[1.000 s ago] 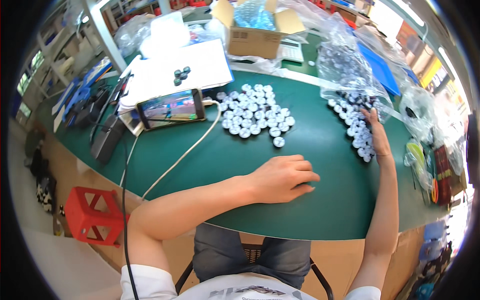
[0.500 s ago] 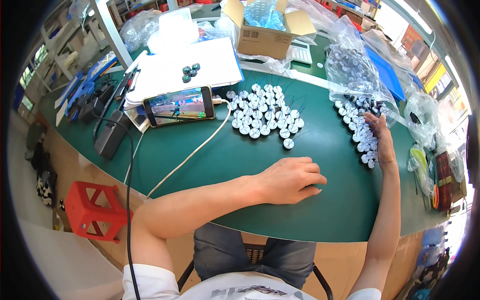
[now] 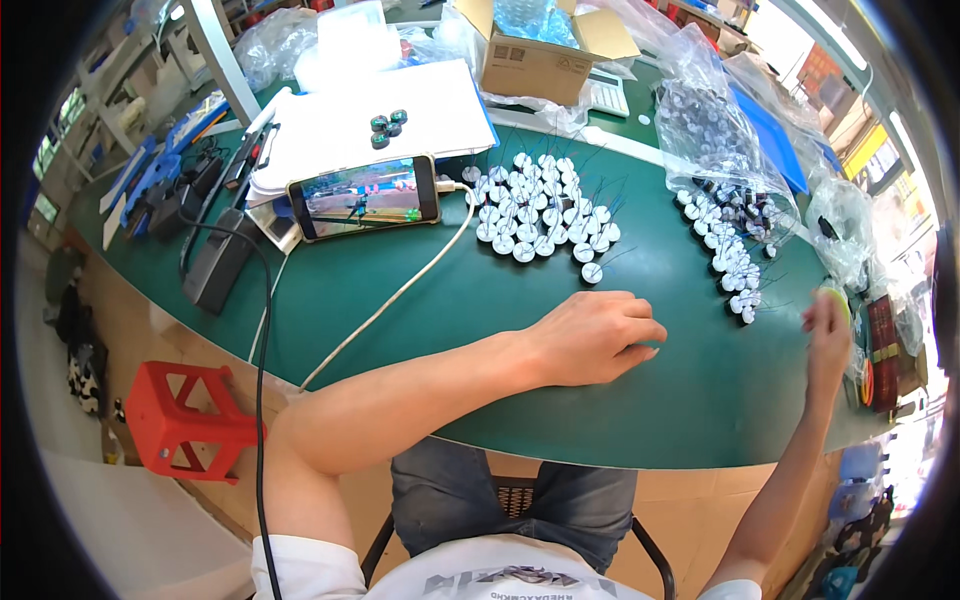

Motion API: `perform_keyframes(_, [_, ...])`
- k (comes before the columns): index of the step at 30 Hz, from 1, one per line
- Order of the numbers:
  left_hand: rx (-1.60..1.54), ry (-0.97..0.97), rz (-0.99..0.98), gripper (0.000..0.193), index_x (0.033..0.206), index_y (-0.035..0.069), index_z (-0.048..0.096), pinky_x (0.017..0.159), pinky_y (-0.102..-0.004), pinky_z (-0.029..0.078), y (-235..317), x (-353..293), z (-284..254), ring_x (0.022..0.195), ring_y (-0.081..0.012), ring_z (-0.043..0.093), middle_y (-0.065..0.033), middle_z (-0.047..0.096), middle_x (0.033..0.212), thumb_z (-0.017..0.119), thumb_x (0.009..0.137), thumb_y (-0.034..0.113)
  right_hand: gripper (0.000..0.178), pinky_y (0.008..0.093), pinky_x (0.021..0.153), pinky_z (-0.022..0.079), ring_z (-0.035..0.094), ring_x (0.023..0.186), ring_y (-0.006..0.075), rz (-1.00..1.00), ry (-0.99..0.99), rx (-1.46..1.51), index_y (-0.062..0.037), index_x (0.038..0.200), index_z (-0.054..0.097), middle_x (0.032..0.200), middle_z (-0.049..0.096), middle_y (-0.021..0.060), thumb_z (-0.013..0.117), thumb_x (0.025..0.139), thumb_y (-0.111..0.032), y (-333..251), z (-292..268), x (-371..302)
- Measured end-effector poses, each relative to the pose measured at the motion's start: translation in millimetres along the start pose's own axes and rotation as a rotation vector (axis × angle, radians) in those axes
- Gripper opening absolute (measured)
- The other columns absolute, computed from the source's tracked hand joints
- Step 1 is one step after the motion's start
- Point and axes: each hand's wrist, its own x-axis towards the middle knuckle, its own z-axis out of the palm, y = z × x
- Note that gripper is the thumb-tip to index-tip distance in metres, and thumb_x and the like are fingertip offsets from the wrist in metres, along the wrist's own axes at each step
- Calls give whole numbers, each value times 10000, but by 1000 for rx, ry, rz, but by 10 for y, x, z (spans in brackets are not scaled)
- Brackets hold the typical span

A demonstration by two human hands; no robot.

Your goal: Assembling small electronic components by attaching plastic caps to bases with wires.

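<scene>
Head view:

1. Left hand [image 3: 605,338] rests on the green tabletop [image 3: 690,410], close to the middle of the near edge. Its fingers are loosely curled; I can't make out whether anything is tucked under them.
2. Right hand [image 3: 828,340] is by the tabletop's right edge, fingers bent, just beside a yellow-green item [image 3: 841,298] that it partly hides. Whether it grasps or touches that item, I can't say.
3. Round pieces with white tops and thin wires lie in 2 groups. 1 group [image 3: 545,212] spreads across the middle of the tabletop, with 1 piece at its end nearest the left hand.
4. The other group [image 3: 722,245] runs in a strip from the mouth of a clear bag [image 3: 712,135], toward the far right corner; the right hand is apart from it.
5. A phone [image 3: 365,197] with a white cable [image 3: 405,287] is toward the tabletop's left end.
6. Behind it, 4 dark round pieces [image 3: 394,130] sit on papers [image 3: 335,142].
7. Near the far edge is a cardboard box [image 3: 535,70].
</scene>
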Motion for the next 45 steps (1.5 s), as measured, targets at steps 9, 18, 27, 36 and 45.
perform_keyframes(9, [2, 54, 17, 159, 973, 88, 670, 692, -363, 514, 61, 4, 17, 821, -231, 618, -45, 610, 860, 666, 824, 144, 497, 351, 628, 467, 586, 680, 211, 2, -58, -347, -44, 1030, 667, 735, 596, 66, 757, 735, -433, -437, 576, -528])
perform_keyframes(18, [25, 80, 34, 147, 965, 90, 660, 697, -369, 513, 40, -13, -28, 823, -234, 619, -46, 598, 860, 654, 831, 150, 384, 349, 570, 442, 545, 571, 203, -12, 7, -262, -24, 981, 664, 625, 564, 60, 745, 771, -335, -342, 733, -407])
perform_keyframes(27, [-144, 121, -135, 267, 1085, 65, 633, 631, -333, 516, 109, 33, -98, 800, -206, 621, -62, 609, 909, 683, 840, 159, 242, 239, 510, 414, 520, 570, 62, -147, 65, 54, 33, 974, 638, 661, 588, 28, 713, 834, -150, -894, 554, -659])
perform_keyframes(36, [-446, 357, -249, 392, 1173, 22, 593, 603, -267, 512, 174, 111, -177, 814, -149, 593, -75, 591, 982, 730, 825, 141, 209, 256, 557, 527, 662, 661, 174, -643, -266, 302, 25, 948, 628, 842, 666, 100, 700, 751, 11, -1439, 999, -688])
perform_keyframes(45, [-367, 412, -286, 323, 1138, 27, 615, 668, -267, 528, 129, 108, -189, 871, -151, 607, -72, 601, 1018, 702, 833, 87, 263, 263, 536, 515, 624, 649, 172, -704, -215, 372, 5, 965, 617, 882, 649, 96, 718, 723, 26, -1448, 1241, -648])
